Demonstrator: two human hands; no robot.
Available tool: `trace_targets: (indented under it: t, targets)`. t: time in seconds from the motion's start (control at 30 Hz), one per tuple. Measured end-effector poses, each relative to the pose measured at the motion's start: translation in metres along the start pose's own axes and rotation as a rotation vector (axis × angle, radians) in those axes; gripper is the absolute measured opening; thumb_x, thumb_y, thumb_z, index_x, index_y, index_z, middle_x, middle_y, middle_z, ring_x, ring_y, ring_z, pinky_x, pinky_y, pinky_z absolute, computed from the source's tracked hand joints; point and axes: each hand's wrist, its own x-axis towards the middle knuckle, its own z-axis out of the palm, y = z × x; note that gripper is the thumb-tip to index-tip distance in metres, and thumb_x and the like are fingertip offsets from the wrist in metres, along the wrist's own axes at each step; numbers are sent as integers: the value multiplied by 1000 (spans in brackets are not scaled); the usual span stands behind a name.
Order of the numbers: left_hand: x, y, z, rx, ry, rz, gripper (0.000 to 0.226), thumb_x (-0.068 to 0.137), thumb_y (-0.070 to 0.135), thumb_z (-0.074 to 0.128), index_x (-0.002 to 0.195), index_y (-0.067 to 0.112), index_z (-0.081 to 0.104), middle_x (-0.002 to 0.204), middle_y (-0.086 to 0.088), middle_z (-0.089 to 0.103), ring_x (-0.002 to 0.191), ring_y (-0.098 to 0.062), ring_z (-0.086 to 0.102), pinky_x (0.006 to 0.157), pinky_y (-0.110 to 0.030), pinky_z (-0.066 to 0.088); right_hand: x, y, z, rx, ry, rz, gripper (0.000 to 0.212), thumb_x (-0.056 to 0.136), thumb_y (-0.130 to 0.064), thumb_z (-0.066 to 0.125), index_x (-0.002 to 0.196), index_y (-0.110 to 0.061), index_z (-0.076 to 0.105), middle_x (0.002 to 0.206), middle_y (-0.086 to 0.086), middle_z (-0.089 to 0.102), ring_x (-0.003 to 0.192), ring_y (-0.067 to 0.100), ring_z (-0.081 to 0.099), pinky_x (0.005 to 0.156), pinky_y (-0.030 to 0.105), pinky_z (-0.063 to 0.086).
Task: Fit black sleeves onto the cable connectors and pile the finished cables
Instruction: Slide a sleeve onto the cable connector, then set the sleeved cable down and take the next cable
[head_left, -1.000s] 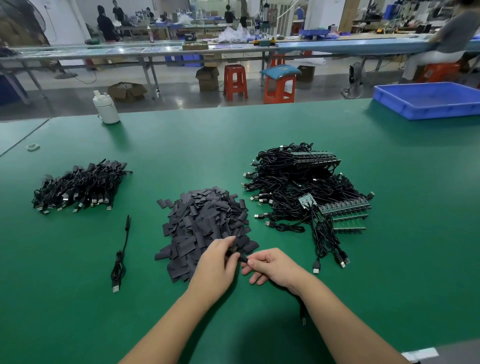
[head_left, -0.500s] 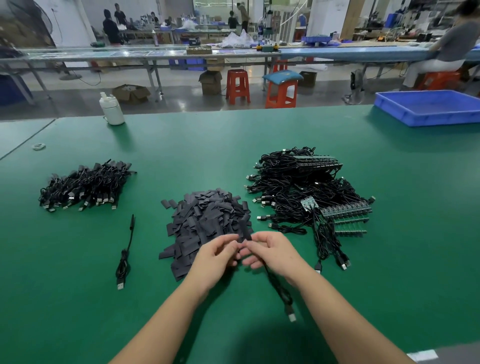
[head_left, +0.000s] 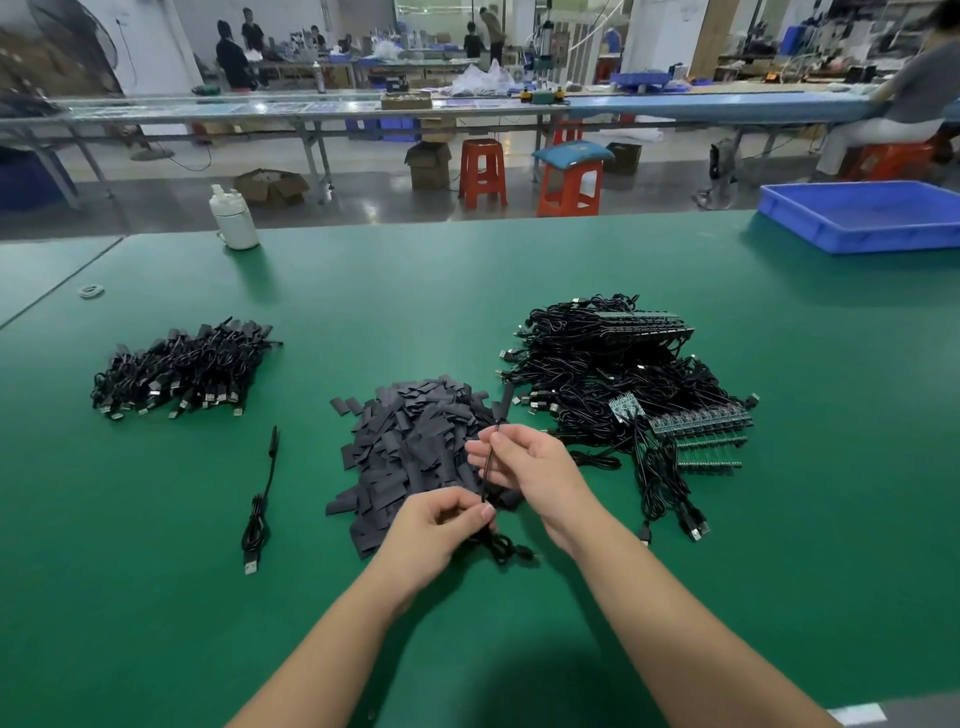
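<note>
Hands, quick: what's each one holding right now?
Left hand: pinching the lower part of the cable.
Right hand: pinching the same cable higher up, with the black sleeve at its top end.

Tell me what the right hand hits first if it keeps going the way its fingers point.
The right hand, pinching the cable, points left and slightly away. Likely first contact is the heap of black sleeves just beyond its fingertips. The hand's height above the heap is unclear, so it might pass over.

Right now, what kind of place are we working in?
Likely an electronics assembly workshop: long workbenches with stools, a blue bin, and heaps of cables and sleeves on the green table.
</note>
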Motion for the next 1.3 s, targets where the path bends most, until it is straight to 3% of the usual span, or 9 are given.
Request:
trace_targets:
  t: [0.2, 0.37, 0.53, 0.63, 0.73, 0.9, 1.0, 1.13, 1.3]
  targets:
    - [-1, 9, -52, 222, 226, -22, 12, 87, 36, 72, 78, 27, 73, 73, -2, 72, 59, -11, 58, 61, -29, 48, 5, 14, -27, -266, 27, 32, 18, 102, -16, 54, 113, -9, 67, 98, 2, 76, 94, 15, 72, 87, 28, 58]
    - [8, -1, -127, 800, 573, -110, 16, 88, 34, 68, 74, 25, 67, 74, 6, 70, 70, -16, 63, 65, -28, 48, 8, 17, -80, -1080, 317, -88, 14, 99, -27, 55, 105, -28, 68, 88, -14, 69, 72, 1, 61, 59, 17, 46]
    - [30, -34, -164, 1097, 525, -434, 18, 88, 28, 56, 76, 20, 65, 73, -1, 64, 70, -22, 60, 60, -26, 47, 12, 22, -124, -1470, 671, -72, 40, 96, -36, 57, 133, -22, 58, 136, 7, 54, 123, 28, 43, 101, 42, 38]
    - [41, -51, -169, 1151, 521, -524, 18, 88, 25, 54, 74, 14, 62, 71, -4, 61, 66, -22, 59, 57, -26, 46, 14, 21, -140, -1500, 682, 77, 63, 95, -45, 56, 149, -19, 37, 154, 15, 35, 140, 35, 30, 113, 47, 30]
    - [46, -57, -177, 1168, 579, -585, 17, 88, 26, 56, 76, 14, 57, 72, -4, 57, 63, -22, 55, 54, -25, 40, 19, 22, -154, -1427, 633, 194, 76, 96, -52, 55, 154, -15, 23, 152, 17, 37, 136, 34, 40, 108, 46, 38]
    - [49, -58, -176, 1210, 646, -567, 25, 90, 37, 57, 99, 13, 55, 99, -11, 51, 87, -32, 57, 64, -35, 44, 25, 23, -165, -1341, 679, 177, 77, 90, -48, 68, 148, -13, 33, 133, 14, 56, 117, 32, 57, 94, 43, 50]
    - [55, -54, -162, 1185, 691, -390, 27, 92, 34, 57, 106, 11, 55, 102, -12, 48, 82, -33, 55, 62, -37, 44, 27, 22, -165, -1373, 689, 196, 68, 87, -47, 72, 140, -14, 44, 120, 9, 63, 108, 28, 62, 90, 41, 52]
    - [65, -34, -126, 1129, 682, -92, 25, 93, 26, 55, 115, 14, 60, 107, -8, 56, 69, -23, 56, 58, -32, 47, 30, 16, -161, -1222, 621, 262, 40, 92, -35, 67, 126, -19, 57, 94, 0, 65, 71, 17, 63, 51, 26, 45]
    - [69, -1, -52, 1007, 426, 201, 19, 94, 25, 52, 106, 24, 67, 98, 8, 63, 75, -8, 58, 66, -26, 52, 19, 15, -144, -933, 440, 203, 8, 91, -29, 64, 91, -22, 70, 79, 1, 71, 64, 17, 58, 60, 28, 46]
